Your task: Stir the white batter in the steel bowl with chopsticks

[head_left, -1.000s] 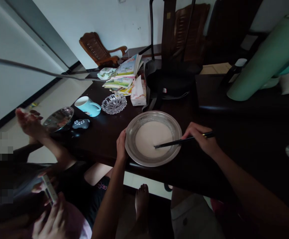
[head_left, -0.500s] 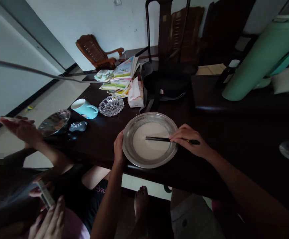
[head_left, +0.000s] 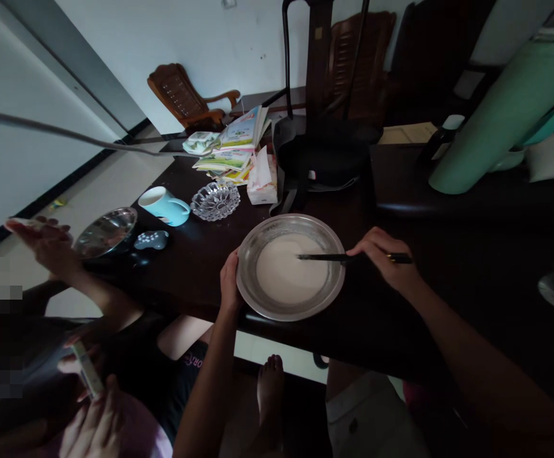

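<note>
A round metal bowl (head_left: 250, 299) stands near the front edge of the dark table, with a pale, milky batter (head_left: 289, 280) in it. My left hand (head_left: 229, 280) is closed on the bowl's left rim, its thumb side against the outer wall. Dark chopsticks (head_left: 322, 257) reach over the right rim, their tips at the surface of the batter. Closed around their rear part, my right hand (head_left: 387, 257) is just outside the bowl's right side.
Beyond the bowl are a glass dish (head_left: 215, 201), a light-blue mug (head_left: 165, 207), a tissue box (head_left: 262, 184), and a black bag (head_left: 327, 159). A second metal bowl (head_left: 107, 232) and a grey game controller (head_left: 151, 240) lie left, beside other people's hands (head_left: 55, 248). A tall green flask (head_left: 491, 121) stands right.
My right hand has moved to the right with the chopsticks, drawing their tips from the batter's middle toward the right rim. My left hand stays on the bowl.
</note>
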Motion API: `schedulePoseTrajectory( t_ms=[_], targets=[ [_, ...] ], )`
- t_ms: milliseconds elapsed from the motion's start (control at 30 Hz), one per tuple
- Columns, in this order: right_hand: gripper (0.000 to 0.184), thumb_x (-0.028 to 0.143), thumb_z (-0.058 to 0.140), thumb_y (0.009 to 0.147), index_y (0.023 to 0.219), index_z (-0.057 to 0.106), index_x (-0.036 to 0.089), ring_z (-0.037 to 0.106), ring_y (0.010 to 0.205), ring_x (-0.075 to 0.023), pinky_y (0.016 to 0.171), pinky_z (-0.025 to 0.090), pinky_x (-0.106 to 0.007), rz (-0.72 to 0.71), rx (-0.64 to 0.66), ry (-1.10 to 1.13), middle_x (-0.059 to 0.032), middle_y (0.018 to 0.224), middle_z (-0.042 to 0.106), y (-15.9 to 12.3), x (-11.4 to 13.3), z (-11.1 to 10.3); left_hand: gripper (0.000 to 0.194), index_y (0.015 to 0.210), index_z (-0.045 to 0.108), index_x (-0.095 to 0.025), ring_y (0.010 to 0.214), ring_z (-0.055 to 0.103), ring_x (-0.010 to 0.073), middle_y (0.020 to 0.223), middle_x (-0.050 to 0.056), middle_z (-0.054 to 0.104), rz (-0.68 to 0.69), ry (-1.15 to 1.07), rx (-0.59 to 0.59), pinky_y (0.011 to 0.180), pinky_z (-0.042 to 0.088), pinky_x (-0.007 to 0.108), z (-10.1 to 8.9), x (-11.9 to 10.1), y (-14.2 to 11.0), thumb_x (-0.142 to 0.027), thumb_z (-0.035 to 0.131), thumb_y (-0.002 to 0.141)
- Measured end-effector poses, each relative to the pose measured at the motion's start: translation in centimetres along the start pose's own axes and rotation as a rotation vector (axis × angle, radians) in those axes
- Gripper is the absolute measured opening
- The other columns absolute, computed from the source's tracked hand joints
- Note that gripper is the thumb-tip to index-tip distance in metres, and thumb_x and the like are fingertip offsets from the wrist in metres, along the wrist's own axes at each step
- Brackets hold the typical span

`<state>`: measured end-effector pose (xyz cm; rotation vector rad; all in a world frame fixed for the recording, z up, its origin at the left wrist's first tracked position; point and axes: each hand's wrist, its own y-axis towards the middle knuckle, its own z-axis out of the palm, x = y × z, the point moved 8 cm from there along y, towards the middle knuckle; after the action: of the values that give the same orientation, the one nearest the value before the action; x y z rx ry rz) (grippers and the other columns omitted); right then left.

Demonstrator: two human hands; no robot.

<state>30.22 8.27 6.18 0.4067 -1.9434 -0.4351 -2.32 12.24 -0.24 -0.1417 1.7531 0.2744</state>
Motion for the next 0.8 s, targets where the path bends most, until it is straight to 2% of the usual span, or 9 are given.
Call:
schedulePoseTrajectory(
  t_ms=[100, 233, 333, 433, 500, 600, 667, 733, 800],
  targets=[
    [0.038, 0.035, 0.043, 0.097, 0.072, 0.070, 0.024, 0.060, 0.067, -0.0170, 0.070, 0.045, -0.035, 0.085, 0.009, 0.104, -0.0019, 0.068, 0.067, -0.2, -0.5, 0.2, 0.043, 0.106, 0.069, -0.016, 0.110, 0.060, 0.0236, 0.113, 0.007, 0.071, 0.008, -0.001, 0.008, 0.099, 0.042, 0.033, 0.0, 0.0, 0.0, -0.045, 0.043, 0.089],
    [0.021, 0.034, 0.055, 0.091, 0.083, 0.073, 0.027, 0.061, 0.081, -0.0198, 0.078, 0.046, -0.038, -0.047, 0.170, 0.034, -0.0011, 0.081, 0.073, -0.4, 0.6, 2.2, 0.042, 0.105, 0.070, -0.017, 0.108, 0.061, 0.0240, 0.109, 0.007, 0.072, 0.000, 0.009, -0.010, 0.097, 0.043, 0.033, -0.1, 0.1, 0.0, -0.045, 0.044, 0.088],
    [0.024, 0.035, 0.054, 0.092, 0.079, 0.072, 0.028, 0.060, 0.075, -0.0194, 0.075, 0.045, -0.037, -0.012, 0.010, 0.003, -0.0011, 0.075, 0.070, -0.1, 0.0, 0.4, 0.041, 0.104, 0.070, -0.016, 0.107, 0.061, 0.0236, 0.110, 0.007, 0.071, 0.001, 0.017, -0.014, 0.097, 0.043, 0.033, -0.1, -0.1, 0.0, -0.043, 0.044, 0.088],
    [0.037, 0.039, 0.044, 0.096, 0.073, 0.069, 0.024, 0.060, 0.063, -0.0174, 0.064, 0.045, -0.034, 0.105, -0.084, 0.158, -0.0015, 0.064, 0.065, -0.3, -1.1, -0.7, 0.041, 0.104, 0.070, -0.016, 0.108, 0.060, 0.0237, 0.110, 0.007, 0.071, 0.014, 0.021, -0.006, 0.098, 0.042, 0.033, 0.0, -0.3, -0.1, -0.043, 0.044, 0.088],
    [0.036, 0.039, 0.045, 0.096, 0.074, 0.069, 0.024, 0.061, 0.066, -0.0178, 0.066, 0.046, -0.034, 0.083, 0.028, 0.162, -0.0019, 0.067, 0.067, -0.3, -0.8, 0.4, 0.040, 0.104, 0.070, -0.016, 0.106, 0.061, 0.0237, 0.108, 0.007, 0.072, 0.006, 0.020, -0.012, 0.097, 0.043, 0.034, 0.0, -0.2, -0.1, -0.043, 0.044, 0.088],
    [0.022, 0.034, 0.054, 0.092, 0.084, 0.073, 0.027, 0.062, 0.081, -0.0196, 0.078, 0.045, -0.037, -0.075, 0.205, 0.041, -0.0007, 0.080, 0.073, -0.6, 0.6, 2.3, 0.040, 0.104, 0.070, -0.017, 0.107, 0.061, 0.0235, 0.108, 0.006, 0.072, 0.006, 0.018, -0.014, 0.097, 0.043, 0.033, 0.0, -0.1, -0.1, -0.042, 0.044, 0.088],
    [0.018, 0.032, 0.056, 0.091, 0.085, 0.072, 0.027, 0.062, 0.078, -0.0195, 0.078, 0.044, -0.038, -0.091, 0.128, 0.003, -0.0003, 0.080, 0.073, -0.4, 0.7, 1.6, 0.039, 0.105, 0.070, -0.017, 0.108, 0.061, 0.0237, 0.110, 0.006, 0.071, 0.007, 0.011, -0.014, 0.097, 0.043, 0.033, 0.0, -0.1, -0.1, -0.042, 0.044, 0.088],
    [0.028, 0.033, 0.049, 0.094, 0.077, 0.071, 0.026, 0.060, 0.071, -0.0180, 0.074, 0.044, -0.037, -0.005, -0.030, 0.022, -0.0008, 0.072, 0.069, -0.3, 0.0, -0.1, 0.040, 0.105, 0.070, -0.017, 0.108, 0.061, 0.0242, 0.111, 0.007, 0.071, 0.001, 0.002, -0.010, 0.097, 0.043, 0.034, -0.1, 0.0, -0.1, -0.042, 0.044, 0.089],
    [0.036, 0.033, 0.043, 0.097, 0.071, 0.067, 0.025, 0.059, 0.064, -0.0169, 0.070, 0.044, -0.036, 0.049, -0.095, 0.090, -0.0005, 0.066, 0.066, -0.3, -0.5, -0.9, 0.040, 0.106, 0.070, -0.016, 0.109, 0.060, 0.0245, 0.112, 0.007, 0.071, 0.005, -0.001, -0.001, 0.098, 0.043, 0.034, 0.0, 0.0, -0.1, -0.041, 0.044, 0.089]
  ],
)
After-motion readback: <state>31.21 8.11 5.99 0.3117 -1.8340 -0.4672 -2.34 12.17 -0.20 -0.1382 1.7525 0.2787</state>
